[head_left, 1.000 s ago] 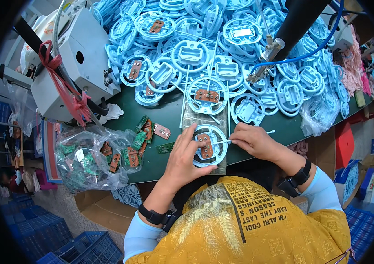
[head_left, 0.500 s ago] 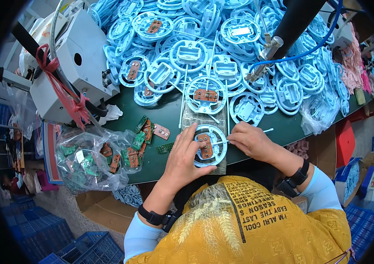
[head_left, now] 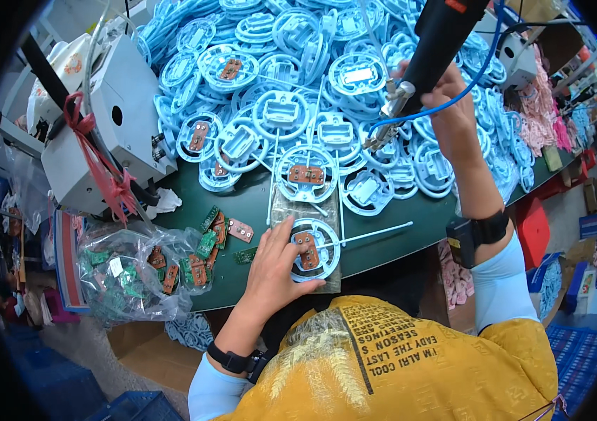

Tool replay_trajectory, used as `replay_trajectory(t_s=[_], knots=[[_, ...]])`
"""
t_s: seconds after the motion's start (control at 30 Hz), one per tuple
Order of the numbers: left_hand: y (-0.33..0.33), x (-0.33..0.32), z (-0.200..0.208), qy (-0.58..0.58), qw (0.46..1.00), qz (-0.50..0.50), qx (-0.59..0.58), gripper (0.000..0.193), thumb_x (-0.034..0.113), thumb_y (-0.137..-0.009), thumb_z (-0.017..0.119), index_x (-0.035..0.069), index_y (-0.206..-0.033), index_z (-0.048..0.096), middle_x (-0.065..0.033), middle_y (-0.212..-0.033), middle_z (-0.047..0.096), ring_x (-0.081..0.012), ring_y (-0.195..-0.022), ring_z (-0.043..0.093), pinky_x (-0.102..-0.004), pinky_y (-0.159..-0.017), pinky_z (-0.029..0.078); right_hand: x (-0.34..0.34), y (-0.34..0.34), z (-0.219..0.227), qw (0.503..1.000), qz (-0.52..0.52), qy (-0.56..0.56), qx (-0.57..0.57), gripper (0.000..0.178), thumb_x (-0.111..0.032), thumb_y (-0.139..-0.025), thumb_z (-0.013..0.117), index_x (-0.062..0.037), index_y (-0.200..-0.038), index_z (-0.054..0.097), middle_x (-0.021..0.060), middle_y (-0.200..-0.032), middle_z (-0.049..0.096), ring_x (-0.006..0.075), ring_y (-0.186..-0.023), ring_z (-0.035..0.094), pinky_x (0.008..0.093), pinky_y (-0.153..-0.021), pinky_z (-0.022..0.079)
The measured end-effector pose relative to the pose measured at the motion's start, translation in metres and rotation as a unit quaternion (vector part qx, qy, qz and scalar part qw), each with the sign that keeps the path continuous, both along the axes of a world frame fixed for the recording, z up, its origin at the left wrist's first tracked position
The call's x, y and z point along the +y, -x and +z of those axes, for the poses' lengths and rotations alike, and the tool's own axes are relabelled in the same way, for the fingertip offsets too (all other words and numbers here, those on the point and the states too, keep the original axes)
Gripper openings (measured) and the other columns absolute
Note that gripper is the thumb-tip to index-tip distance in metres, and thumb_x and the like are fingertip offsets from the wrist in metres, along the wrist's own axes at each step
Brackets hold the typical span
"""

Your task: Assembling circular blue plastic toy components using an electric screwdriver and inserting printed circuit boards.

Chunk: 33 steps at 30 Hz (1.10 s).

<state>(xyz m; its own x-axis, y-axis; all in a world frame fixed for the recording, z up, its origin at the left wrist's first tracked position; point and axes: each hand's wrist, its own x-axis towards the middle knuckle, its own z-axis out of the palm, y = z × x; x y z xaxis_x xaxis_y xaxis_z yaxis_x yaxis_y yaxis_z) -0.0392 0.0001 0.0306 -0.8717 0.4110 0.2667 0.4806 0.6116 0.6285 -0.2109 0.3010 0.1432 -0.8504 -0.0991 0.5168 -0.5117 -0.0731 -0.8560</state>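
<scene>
My left hand (head_left: 272,265) rests on a light-blue round plastic frame (head_left: 330,264), fingers at its left rim and thumb along its near edge. Inside that frame sits a brown circuit board (head_left: 306,252); a thin light-blue rod (head_left: 372,234) sticks out to the right. Up at the right, my right hand (head_left: 450,105) is closed around a black hanging power screwdriver (head_left: 433,59) with a metal nose and blue hose. The tool hides part of those fingers. Just beyond the held frame lies another round frame (head_left: 286,184) with a brown board in it.
A large heap of light-blue frames (head_left: 281,59) covers the far table. At left, a clear bag (head_left: 130,288) and loose green and brown boards (head_left: 207,242) lie on the green tabletop (head_left: 242,214), below a grey machine box (head_left: 112,112). A pink tie hangs off a black bar.
My right hand has left the rod beside the frame and gone up and right to the screwdriver. My left hand stays on the frame. The whole view has shifted slightly.
</scene>
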Motion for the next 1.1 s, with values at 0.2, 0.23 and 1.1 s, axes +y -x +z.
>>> replay_trajectory(t_s=[0.2, 0.23, 1.1], knots=[[-0.004, 0.000, -0.002, 0.020, 1.000, 0.002, -0.016, 0.067, 0.034, -0.056, 0.094, 0.004, -0.107, 0.062, -0.0264, -0.148, 0.042, -0.0413, -0.135, 0.044, -0.0555, -0.111, 0.034, -0.022, -0.007, 0.053, 0.997, 0.040, -0.025, 0.055, 0.032, -0.013, -0.086, 0.063, 0.0015, -0.114, 0.056, 0.0126, -0.093, 0.067, 0.0210, -0.089, 0.069, 0.0356, -0.086, 0.055], [-0.004, -0.001, -0.004, 0.021, 1.000, 0.007, -0.017, 0.067, 0.034, -0.056, 0.094, 0.004, -0.107, 0.062, -0.0264, -0.148, 0.042, -0.0413, -0.135, 0.044, -0.0555, -0.111, 0.034, -0.030, -0.012, 0.061, 0.997, 0.043, -0.023, 0.062, 0.030, -0.014, -0.086, 0.063, 0.0015, -0.111, 0.056, 0.0135, -0.092, 0.068, 0.0210, -0.088, 0.070, 0.0356, -0.084, 0.056], [-0.005, 0.005, -0.015, 0.024, 0.997, 0.045, 0.059, 0.049, 0.028, -0.071, 0.086, 0.004, -0.108, 0.064, -0.0244, -0.138, 0.052, -0.0381, -0.130, 0.049, -0.0563, -0.107, 0.036, -0.114, -0.086, 0.059, 0.991, 0.127, 0.048, -0.006, 0.043, -0.011, -0.085, 0.062, 0.0007, -0.124, 0.049, 0.0090, -0.084, 0.053, 0.0212, -0.064, 0.062, 0.0324, -0.055, 0.053]])
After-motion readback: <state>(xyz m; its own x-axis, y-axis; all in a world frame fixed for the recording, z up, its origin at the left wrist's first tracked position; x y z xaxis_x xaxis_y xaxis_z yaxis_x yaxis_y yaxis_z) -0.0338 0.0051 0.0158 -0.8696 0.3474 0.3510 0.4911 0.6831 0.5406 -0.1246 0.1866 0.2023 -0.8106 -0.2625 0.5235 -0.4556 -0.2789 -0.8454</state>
